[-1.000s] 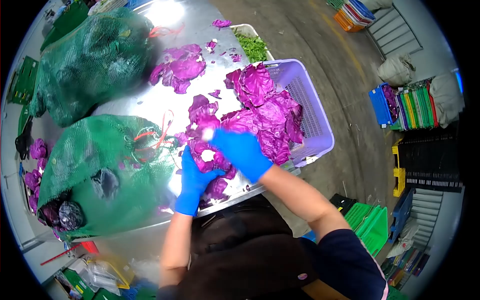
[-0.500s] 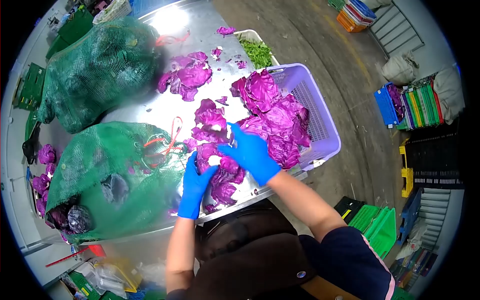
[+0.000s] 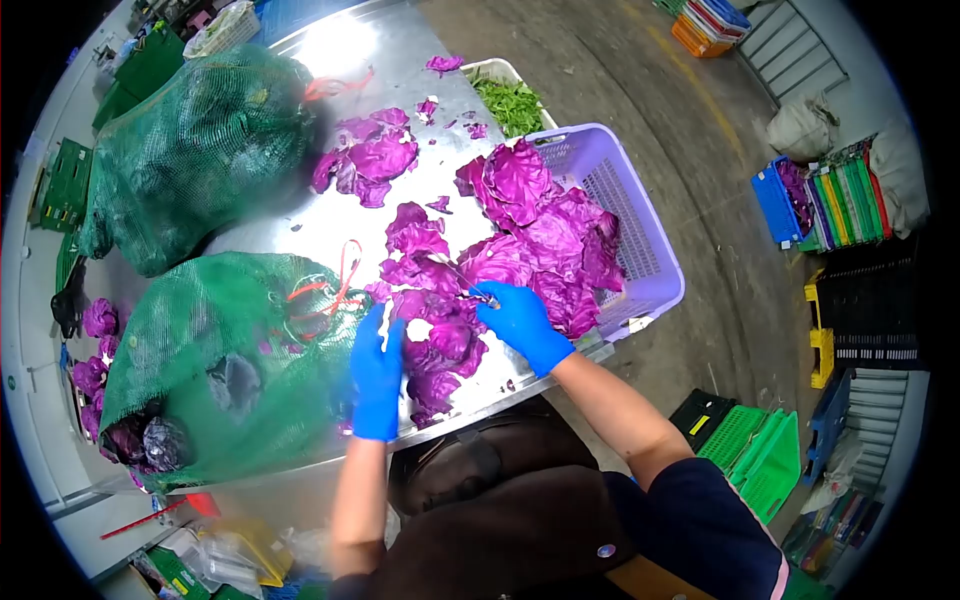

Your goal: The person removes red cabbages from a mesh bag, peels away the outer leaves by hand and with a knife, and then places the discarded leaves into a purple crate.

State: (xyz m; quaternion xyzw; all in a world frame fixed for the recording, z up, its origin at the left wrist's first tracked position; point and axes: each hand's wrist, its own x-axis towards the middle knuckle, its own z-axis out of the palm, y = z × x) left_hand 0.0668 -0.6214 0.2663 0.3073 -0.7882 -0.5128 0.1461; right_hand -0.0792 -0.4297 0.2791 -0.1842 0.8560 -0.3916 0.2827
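Observation:
A pile of purple red cabbage leaves with pale stem bits lies at the front of the metal table. Beside the pile's left edge is my left hand, blue-gloved, with fingers stretched and thumb apart. My right hand, gloved too, is closed at the pile's right side around a small knife, whose thin blade points left over the leaves. Larger cabbage leaves fill much of the purple basket on the right. Another leaf heap rests farther back.
Two green mesh sacks stand on the left, a full one behind and a slacker one in front with cabbages inside. A white crate of green leaves is behind the basket. Green crates stand on the floor at right.
My right hand has drawn back toward me and closed, and the knife now shows in it. My left hand has shifted slightly left, its fingers straighter.

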